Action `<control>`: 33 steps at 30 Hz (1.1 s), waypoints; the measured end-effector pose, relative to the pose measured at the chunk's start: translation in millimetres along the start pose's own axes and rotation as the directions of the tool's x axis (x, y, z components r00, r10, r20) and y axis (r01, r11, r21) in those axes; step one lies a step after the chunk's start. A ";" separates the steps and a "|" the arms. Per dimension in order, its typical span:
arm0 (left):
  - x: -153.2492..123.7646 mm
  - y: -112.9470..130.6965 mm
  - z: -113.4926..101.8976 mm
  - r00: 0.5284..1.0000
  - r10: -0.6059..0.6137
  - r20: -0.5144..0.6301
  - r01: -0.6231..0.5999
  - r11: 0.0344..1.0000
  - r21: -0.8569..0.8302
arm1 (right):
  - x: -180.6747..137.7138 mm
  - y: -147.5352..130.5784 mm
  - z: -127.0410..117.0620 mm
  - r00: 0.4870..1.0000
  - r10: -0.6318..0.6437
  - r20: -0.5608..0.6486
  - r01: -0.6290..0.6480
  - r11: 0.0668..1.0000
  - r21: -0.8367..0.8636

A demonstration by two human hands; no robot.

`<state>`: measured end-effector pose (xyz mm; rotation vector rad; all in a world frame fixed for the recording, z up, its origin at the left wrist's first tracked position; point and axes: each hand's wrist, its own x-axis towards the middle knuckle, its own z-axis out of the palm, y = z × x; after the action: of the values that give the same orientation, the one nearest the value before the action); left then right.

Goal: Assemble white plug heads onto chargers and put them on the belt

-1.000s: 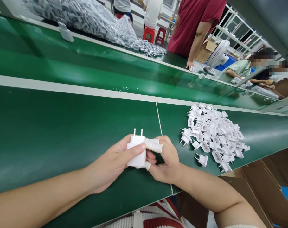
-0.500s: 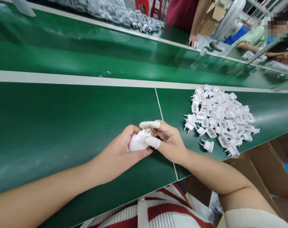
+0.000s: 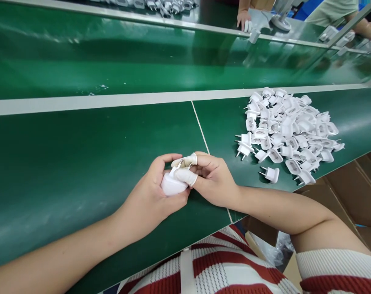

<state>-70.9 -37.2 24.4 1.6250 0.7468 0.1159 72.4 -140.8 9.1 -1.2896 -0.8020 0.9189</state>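
A white power adapter point(image 3: 173, 185) with two metal pins pointing up and away is held over the green table. My left hand point(image 3: 151, 200) is closed round its smooth, rounded body from the left. White finger cots cover the thumb and forefinger of my right hand point(image 3: 216, 179), which pinch the adapter's pinned end from the right. Those fingertips partly hide the pins and the plug end. To the right of my hands lies a pile of white two-pin plug heads point(image 3: 286, 126). One loose plug head point(image 3: 270, 174) sits apart at the pile's near side.
Beyond a pale strip point(image 3: 118, 102) runs a green belt surface point(image 3: 136, 65). More white plug parts point(image 3: 163, 6) are heaped on the far side, where a co-worker's hand point(image 3: 243, 19) rests near a fan base point(image 3: 280, 23). Cardboard boxes point(image 3: 347, 192) stand below the table's right edge.
The view has tilted downward. My right thumb and forefinger have shifted slightly over the adapter's plug end, covering more of it. Both hands keep hold of the adapter.
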 end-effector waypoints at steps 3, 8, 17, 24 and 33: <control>-0.1 -1.7 -0.5 1.000 -0.013 0.013 0.013 1.000 0.009 | -1.1 -0.7 -3.3 0.998 -0.064 0.006 0.064 0.989 -0.131; 0.2 -3.4 -1.9 0.998 0.006 0.056 -0.005 1.000 -0.024 | -2.1 -1.8 -5.2 0.987 -0.159 0.029 0.162 0.960 -0.230; 3.7 2.0 -3.6 0.998 -0.002 0.068 0.007 0.998 -0.068 | -5.8 0.5 7.6 0.972 -0.218 -0.084 0.176 0.919 -0.352; 6.1 2.0 -11.2 0.973 -0.025 0.230 0.090 0.956 -0.278 | 0.5 1.4 3.5 0.999 -0.005 -0.050 -0.003 0.988 -0.152; 11.2 4.9 -19.2 0.975 0.000 0.224 0.156 0.720 -0.676 | 2.4 0.1 -10.8 0.934 -0.349 0.075 0.355 0.889 -0.288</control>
<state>-69.4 -14.9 29.2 0.8602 0.5133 0.1401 83.0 -143.2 7.7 -1.3328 -1.1818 0.5316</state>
